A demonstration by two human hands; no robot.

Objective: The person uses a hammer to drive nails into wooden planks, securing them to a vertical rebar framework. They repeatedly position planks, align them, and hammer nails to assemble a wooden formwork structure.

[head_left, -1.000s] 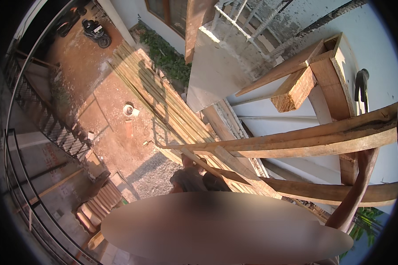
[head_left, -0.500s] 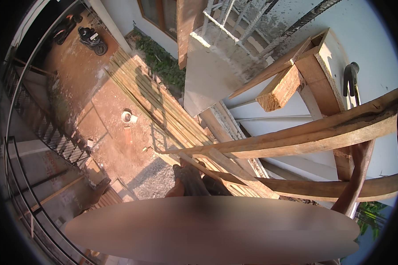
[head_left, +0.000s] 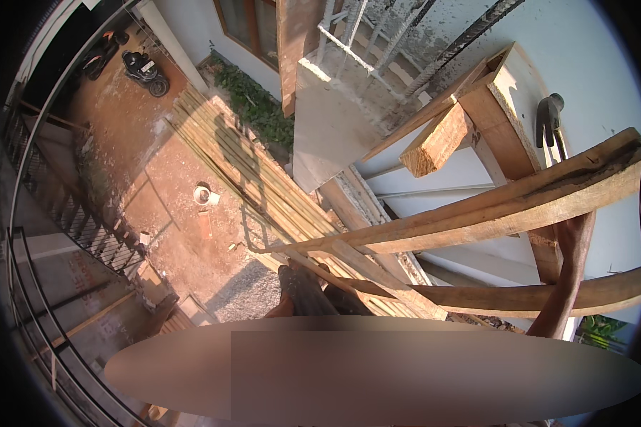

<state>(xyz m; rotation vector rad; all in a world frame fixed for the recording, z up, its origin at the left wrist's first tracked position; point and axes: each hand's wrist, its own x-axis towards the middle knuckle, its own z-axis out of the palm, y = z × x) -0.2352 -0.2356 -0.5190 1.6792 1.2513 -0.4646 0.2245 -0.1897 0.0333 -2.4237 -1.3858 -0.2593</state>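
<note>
On the right, my right forearm rises past the lower curved wooden beam (head_left: 506, 301) to my right hand (head_left: 575, 226), partly covered by the upper curved beam (head_left: 477, 222). Above that beam shows a claw hammer (head_left: 550, 117), its head upright and its handle running down behind the wood in line with my hand. My fingers appear closed round the handle, though the beam hides the grip itself. A short plank (head_left: 384, 277) crosses between the two beams. My left hand is not in view. A blurred patch covers the lower middle.
Box-like timber formwork (head_left: 502, 114) and a cut beam end (head_left: 424, 158) stand beyond the beams. Steel reinforcing bars (head_left: 363, 60) rise at the top. Far below lie a bamboo stack (head_left: 246, 167) and a white bucket (head_left: 204, 193). A black railing (head_left: 32, 277) curves along the left.
The view has shifted slightly. In it, the hammer, formwork and beam ends sit a little further left and higher; my right forearm has moved up and left with them.
</note>
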